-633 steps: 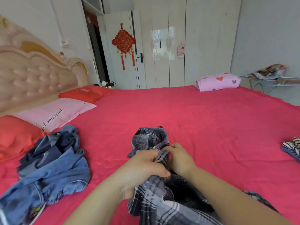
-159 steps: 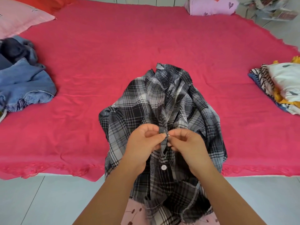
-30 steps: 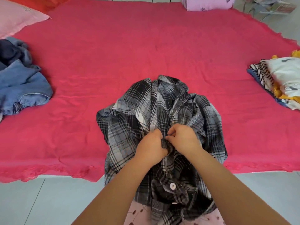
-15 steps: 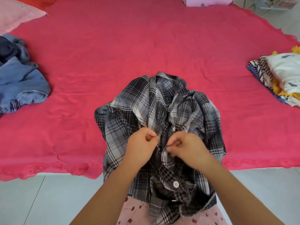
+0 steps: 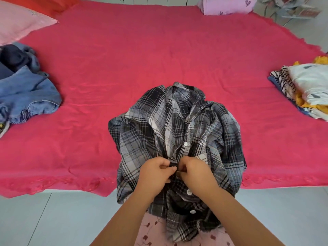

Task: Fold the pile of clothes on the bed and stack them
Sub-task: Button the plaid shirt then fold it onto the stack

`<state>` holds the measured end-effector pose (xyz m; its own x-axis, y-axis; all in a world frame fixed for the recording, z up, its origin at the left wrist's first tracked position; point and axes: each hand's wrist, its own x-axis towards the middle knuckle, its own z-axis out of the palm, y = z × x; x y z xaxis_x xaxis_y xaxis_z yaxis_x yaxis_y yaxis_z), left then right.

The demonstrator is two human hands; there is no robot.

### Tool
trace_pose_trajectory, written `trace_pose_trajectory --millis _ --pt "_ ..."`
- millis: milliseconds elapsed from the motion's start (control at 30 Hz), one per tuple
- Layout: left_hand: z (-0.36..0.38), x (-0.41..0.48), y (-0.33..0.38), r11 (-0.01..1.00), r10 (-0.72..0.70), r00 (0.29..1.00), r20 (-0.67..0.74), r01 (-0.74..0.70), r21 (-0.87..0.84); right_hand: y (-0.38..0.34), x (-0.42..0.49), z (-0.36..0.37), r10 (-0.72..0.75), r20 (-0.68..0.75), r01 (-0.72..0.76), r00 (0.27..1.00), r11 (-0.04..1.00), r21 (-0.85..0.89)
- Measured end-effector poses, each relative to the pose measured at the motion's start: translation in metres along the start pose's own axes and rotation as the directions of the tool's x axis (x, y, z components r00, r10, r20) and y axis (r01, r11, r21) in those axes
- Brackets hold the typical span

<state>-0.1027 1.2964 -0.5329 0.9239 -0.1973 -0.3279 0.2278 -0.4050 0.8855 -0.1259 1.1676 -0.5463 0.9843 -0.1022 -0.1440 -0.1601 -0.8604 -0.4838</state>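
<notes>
A grey and black plaid shirt [image 5: 179, 125] lies bunched at the near edge of the red bed [image 5: 142, 55], its lower part hanging over the edge toward me. My left hand [image 5: 155, 172] and my right hand [image 5: 194, 170] pinch the two sides of its button placket together at the middle, thumbs nearly touching. White buttons show above and below my hands. A crumpled heap of blue denim and dark clothes [image 5: 23, 89] lies at the left. A folded stack of striped, white and yellow clothes [image 5: 305, 89] sits at the right edge.
A pink pillow [image 5: 19, 22] lies at the far left, a red pillow behind it, and a lilac heart-print pillow [image 5: 227, 5] at the far end. Pale floor tiles [image 5: 53, 219] run along the bed's near edge. A rack with papers stands at the top right.
My hands have come together again on the placket, slightly lower than a second ago. A fastened white button now shows just above them. The shirt has barely shifted.
</notes>
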Motion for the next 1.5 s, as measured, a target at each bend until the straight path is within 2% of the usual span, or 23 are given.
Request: trace_pose_trajectory --millis 133,233,333,533,833,1033,1100,1333,1500 --pt "-0.002 -0.007 0.004 0.997 0.013 0.998 -0.059 -0.018 -0.08 -0.001 -0.009 -0.018 0.096 -0.048 -0.074 0.994 0.937 0.341" --pt "-0.002 -0.013 0.012 0.993 0.085 0.994 -0.062 -0.089 -0.077 -0.003 -0.019 -0.033 0.153 0.008 -0.126 0.988 0.778 0.615" --pt "-0.003 -0.018 0.022 0.982 0.134 0.989 -0.063 -0.141 -0.122 -0.005 -0.025 -0.044 0.171 0.041 -0.143 0.984 0.643 0.752" --pt "-0.01 -0.022 0.034 0.95 0.091 0.996 0.011 -0.084 -0.299 -0.008 -0.03 -0.052 0.193 0.03 -0.145 0.981 0.617 0.773" --pt "-0.02 -0.025 0.026 0.993 0.028 0.986 0.166 -0.009 -0.116 -0.014 -0.034 -0.059 0.167 0.037 -0.13 0.985 0.593 0.795" --pt "-0.019 -0.029 0.035 0.948 0.041 0.994 0.099 -0.008 -0.317 -0.015 -0.035 -0.061 0.136 -0.003 -0.087 0.991 0.652 0.753" --pt "-0.018 -0.031 0.038 0.941 0.061 0.995 0.073 -0.033 -0.337 -0.017 -0.036 -0.062 0.125 -0.017 -0.071 0.992 0.663 0.745" --pt "-0.012 -0.033 0.041 0.965 0.196 0.978 -0.067 -0.205 -0.162 -0.021 -0.036 -0.065 0.113 -0.017 -0.057 0.993 0.62 0.782" --pt "-0.009 -0.038 0.043 0.95 0.306 0.945 -0.115 -0.311 -0.028 -0.021 -0.037 -0.065 0.133 0.006 -0.085 0.991 0.6 0.796"
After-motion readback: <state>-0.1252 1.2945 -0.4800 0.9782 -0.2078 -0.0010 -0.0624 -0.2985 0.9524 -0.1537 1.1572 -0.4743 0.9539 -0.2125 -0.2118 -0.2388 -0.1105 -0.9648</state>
